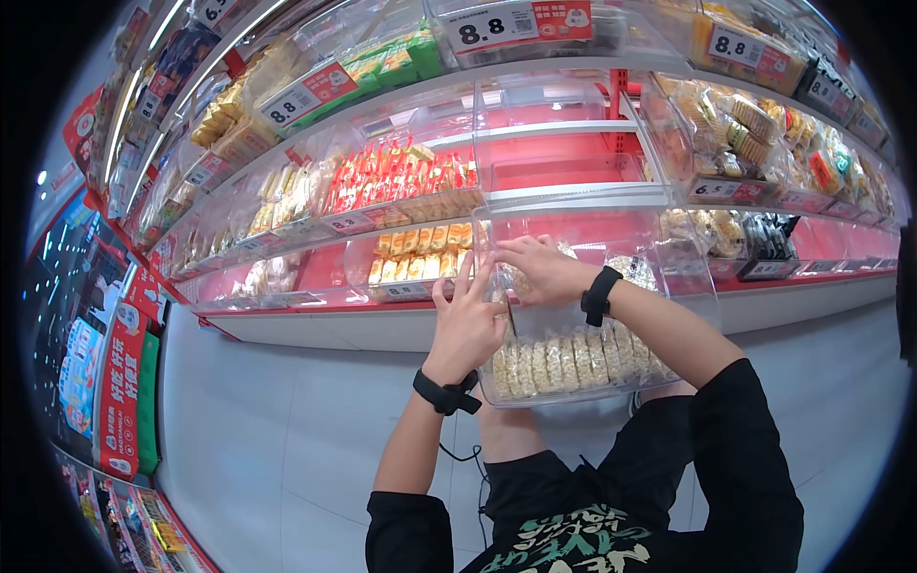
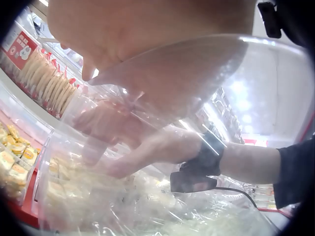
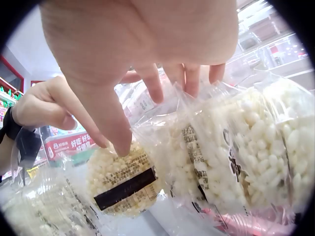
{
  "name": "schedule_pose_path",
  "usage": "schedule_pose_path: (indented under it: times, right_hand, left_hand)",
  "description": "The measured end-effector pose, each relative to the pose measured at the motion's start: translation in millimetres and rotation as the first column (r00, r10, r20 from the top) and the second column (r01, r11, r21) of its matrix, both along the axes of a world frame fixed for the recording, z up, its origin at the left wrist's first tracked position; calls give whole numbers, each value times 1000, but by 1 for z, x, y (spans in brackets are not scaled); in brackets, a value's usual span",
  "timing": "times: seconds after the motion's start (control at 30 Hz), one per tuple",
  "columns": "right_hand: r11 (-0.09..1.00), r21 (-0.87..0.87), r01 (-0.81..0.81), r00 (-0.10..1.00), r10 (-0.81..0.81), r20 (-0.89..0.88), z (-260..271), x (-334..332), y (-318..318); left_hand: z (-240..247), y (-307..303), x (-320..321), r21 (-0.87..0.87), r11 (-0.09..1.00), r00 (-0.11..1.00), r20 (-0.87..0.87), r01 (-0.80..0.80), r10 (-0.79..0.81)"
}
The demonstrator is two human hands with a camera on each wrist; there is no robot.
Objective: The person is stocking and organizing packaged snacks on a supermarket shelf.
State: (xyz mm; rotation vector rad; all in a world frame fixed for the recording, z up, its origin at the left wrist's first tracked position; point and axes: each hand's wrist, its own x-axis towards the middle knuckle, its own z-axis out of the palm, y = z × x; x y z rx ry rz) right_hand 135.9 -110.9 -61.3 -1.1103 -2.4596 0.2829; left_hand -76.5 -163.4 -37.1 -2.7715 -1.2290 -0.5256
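A clear plastic bin [image 1: 564, 393] in front of the person's legs holds wrapped puffed-rice cakes [image 1: 583, 361], lined up on edge along its near side. At the bin's left wall is the left hand [image 1: 465, 329], fingers spread and reaching forward. The right hand [image 1: 546, 272] reaches over the bin's inside, its fingertips close to the left hand's. In the right wrist view, the right thumb [image 3: 120, 132] touches the top of one round wrapped rice cake [image 3: 125, 182], with a left fingertip right beside it. The other right fingers hang over more packets [image 3: 231, 147].
Behind the bin runs a shelf [image 1: 554, 203] with clear compartments. Small yellow packaged cakes [image 1: 420, 253] and red-topped packets [image 1: 401, 177] stand to the left, bagged snacks [image 1: 755, 134] to the right. A red promotional display [image 1: 124, 392] stands far left. A cable [image 1: 468, 458] hangs by the left wrist.
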Motion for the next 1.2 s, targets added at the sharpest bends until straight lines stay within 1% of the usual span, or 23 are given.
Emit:
schedule_pose_path:
  times: [0.07,0.17,0.27,0.37,0.47,0.57,0.67,0.77,0.87,0.97,1.0,1.07,1.1,1.13,1.2]
  right_hand:
    - [999,19,47,999,-48,16,0,3,0]
    - [998,0,59,989,-58,134,-1,14,9]
    - [994,-50,100,983,-91,161,13,19,5]
    - [990,-25,140,972,-133,195,8,21,6]
    - [995,1,97,964,-94,249,8,17,1]
    - [1000,-5,-26,971,26,237,15,9,-8]
    - [970,229,-77,973,24,228,9,-2,-23]
    - [996,-52,-74,972,83,220,22,-7,-27]
    - [984,84,-159,968,139,211,18,0,-25]
    - [978,187,-93,980,57,192,-5,0,-14]
    - [964,256,-71,974,12,226,-7,-1,-15]
    - [919,393,-35,955,-85,284,-13,-8,-14]
    - [863,504,-35,961,-109,255,-14,-11,-12]
    - [859,511,-27,955,-129,268,-14,-13,-11]
    - [850,527,-10,942,-168,290,-16,-18,-8]
  left_hand:
    - [0,0,0,0,1000,1000,0,-3,3]
    - [-1,-1,1,-3,1000,1000,15,0,0]
    - [0,-1,0,-24,1000,1000,20,-7,8]
    - [0,0,1,-41,999,1000,18,-14,15]
    - [0,0,1,-54,998,1000,18,-20,21]
    - [0,0,1,-54,998,1000,19,-21,22]
    - [-1,-1,2,-49,999,999,24,-24,25]
    - [-2,0,2,-43,999,999,37,-19,21]
    - [-2,0,2,-42,999,998,54,-16,18]
    - [-1,-1,4,-59,998,998,58,-23,26]
    - [-2,-1,4,-71,997,998,59,-28,32]
    - [-6,2,4,-82,996,996,79,-28,35]
    - [-9,3,4,-82,996,994,99,-27,35]
    - [-11,4,3,-82,996,992,118,-26,36]
    - [-10,5,2,-138,990,988,155,3,19]
